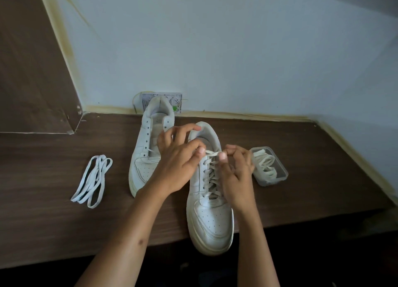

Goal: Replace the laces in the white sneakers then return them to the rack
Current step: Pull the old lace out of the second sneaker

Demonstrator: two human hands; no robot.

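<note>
We worked at a dark wood-grain counter (pixel 53 222) set against a pale wall (pixel 237 49). Two white sneakers stood on it with their toes toward us: the nearer sneaker (pixel 210 222) was laced most of the way up and its toe hung past the counter's front edge, while the far sneaker (pixel 148 148) stood just behind and to its left, eyelets empty, its heel close to the wall. Our left hand (pixel 176 166) reached across the far sneaker's toe and pinched one end of the cream lace (pixel 212 174) at the top of the nearer sneaker's eyelets; our right hand (pixel 237 172) pinched the other end, fingers (pixel 223 156) closed on it, so a short span ran taut between the two hands. A clear plastic box (pixel 280 174) to the right of the sneaker held another cream lace coiled inside. To the left, well apart from the sneakers, a bundle of white laces (pixel 92 179) lay loosely looped on the counter.
</note>
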